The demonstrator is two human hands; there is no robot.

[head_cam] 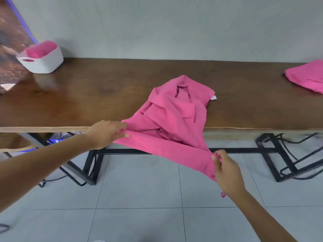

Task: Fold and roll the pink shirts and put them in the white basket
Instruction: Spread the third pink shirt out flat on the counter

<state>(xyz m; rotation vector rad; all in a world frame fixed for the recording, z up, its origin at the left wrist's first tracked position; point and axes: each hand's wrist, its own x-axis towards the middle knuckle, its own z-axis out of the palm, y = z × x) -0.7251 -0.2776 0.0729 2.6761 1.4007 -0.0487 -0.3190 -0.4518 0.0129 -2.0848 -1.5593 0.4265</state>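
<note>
Pink shirt [176,116] (crumpled) pinched by left hand [104,133] and right hand [227,172], each grip clamped.

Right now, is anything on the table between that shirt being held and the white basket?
Nothing visible. Both hands, left and right, already grip the shirt, and the tabletop from it to the basket at the far left is bare wood.

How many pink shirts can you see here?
3 visible: one shirt held by both hands, a pile at far right, one in the white basket. More may be hidden.
</note>
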